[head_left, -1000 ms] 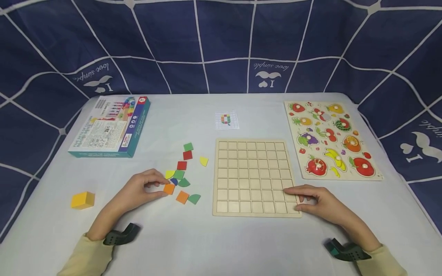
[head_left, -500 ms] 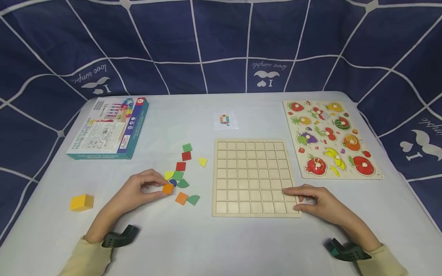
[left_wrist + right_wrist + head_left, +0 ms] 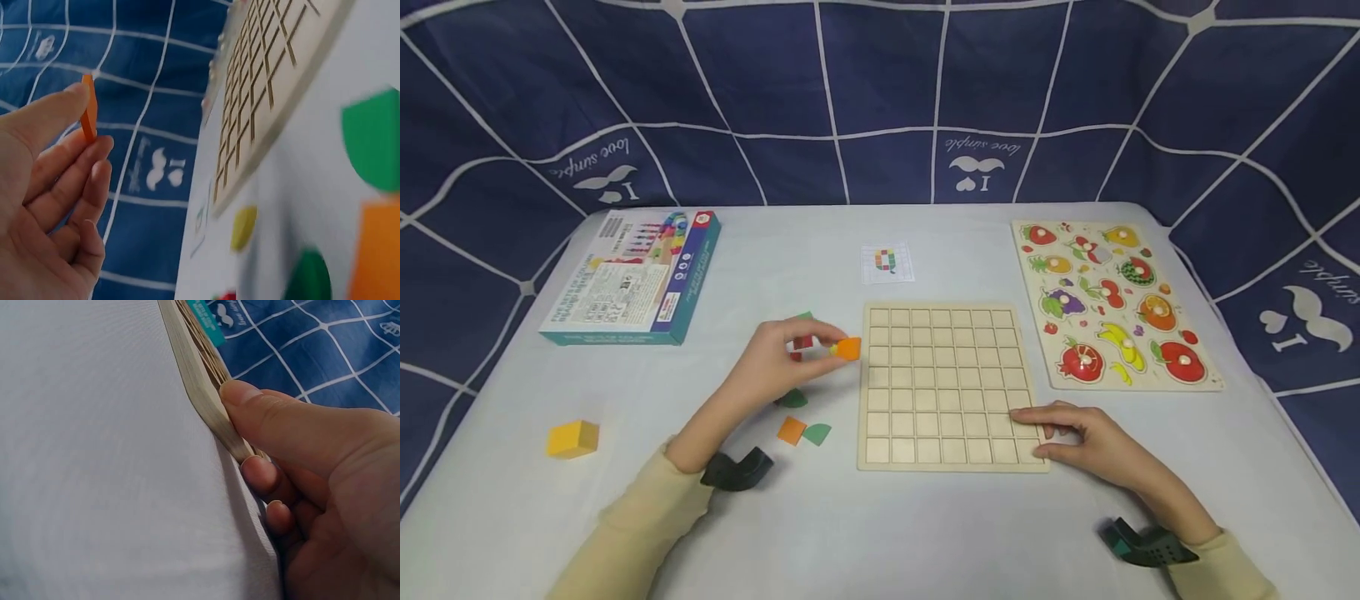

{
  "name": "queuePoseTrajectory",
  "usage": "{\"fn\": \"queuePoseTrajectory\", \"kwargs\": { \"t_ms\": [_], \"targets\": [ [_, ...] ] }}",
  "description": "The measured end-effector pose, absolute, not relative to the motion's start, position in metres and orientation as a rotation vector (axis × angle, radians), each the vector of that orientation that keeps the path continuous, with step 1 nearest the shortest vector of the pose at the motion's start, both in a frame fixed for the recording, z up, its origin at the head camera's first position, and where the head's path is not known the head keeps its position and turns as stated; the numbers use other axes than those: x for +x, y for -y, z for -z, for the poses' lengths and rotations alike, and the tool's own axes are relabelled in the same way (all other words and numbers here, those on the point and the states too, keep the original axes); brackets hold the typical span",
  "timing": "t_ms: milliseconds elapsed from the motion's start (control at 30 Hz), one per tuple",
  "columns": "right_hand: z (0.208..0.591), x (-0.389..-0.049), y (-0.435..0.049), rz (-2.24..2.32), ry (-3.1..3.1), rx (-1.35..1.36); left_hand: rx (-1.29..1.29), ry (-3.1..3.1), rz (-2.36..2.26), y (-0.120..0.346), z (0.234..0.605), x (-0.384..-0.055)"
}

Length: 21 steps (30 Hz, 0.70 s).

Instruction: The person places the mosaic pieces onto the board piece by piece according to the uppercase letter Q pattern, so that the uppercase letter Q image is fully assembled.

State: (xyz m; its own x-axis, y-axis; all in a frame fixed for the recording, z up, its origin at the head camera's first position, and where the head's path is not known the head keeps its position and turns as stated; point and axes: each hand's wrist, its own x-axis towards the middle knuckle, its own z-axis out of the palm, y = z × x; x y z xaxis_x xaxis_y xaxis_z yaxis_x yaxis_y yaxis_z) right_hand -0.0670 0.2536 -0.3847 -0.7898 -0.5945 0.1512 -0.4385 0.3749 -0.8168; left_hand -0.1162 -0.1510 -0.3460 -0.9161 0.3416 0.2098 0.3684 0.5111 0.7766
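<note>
My left hand (image 3: 771, 360) pinches an orange square tile (image 3: 848, 348) between thumb and fingertips, raised beside the left edge of a pale wooden grid board (image 3: 951, 389). In the left wrist view the tile (image 3: 91, 111) stands on edge in the grip. The board's squares hold no tiles. At its lower right corner my right hand (image 3: 1093, 437) grips the edge; the right wrist view has the thumb (image 3: 269, 419) on top and curled fingers at the side. Another orange square (image 3: 791, 431) and a green quarter-circle (image 3: 817, 434) lie left of the board. My left hand partly hides red and green tiles.
Behind the board lies a small pattern card (image 3: 887, 263). A fruit knob puzzle (image 3: 1097, 312) is at the right and a boxed game (image 3: 632, 279) at the back left. A yellow block (image 3: 573, 439) sits on the white table (image 3: 820, 533) at the left.
My left hand has picked up the orange square from the loose tiles and carried it right and away from me, to the board's left edge. The right hand keeps its place at the board.
</note>
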Motion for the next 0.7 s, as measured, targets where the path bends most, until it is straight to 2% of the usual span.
{"fn": "queuePoseTrajectory", "kwargs": {
  "t_ms": [133,267,467,700],
  "targets": [
    [0.383,-0.065,-0.252,1.364,-2.478,-0.907,-0.747,2.672,1.4,0.117,0.355,-0.139],
    [0.382,-0.065,-0.252,1.353,-2.475,-0.885,-0.716,2.718,1.447,0.089,0.37,-0.152],
    [0.392,-0.066,-0.258,1.351,-2.48,-0.881,-0.689,2.816,1.38,0.062,0.384,-0.156],
    [0.411,-0.072,-0.268,1.336,-2.475,-0.876,-0.721,2.86,1.237,0.052,0.39,-0.156]
  ]
}}
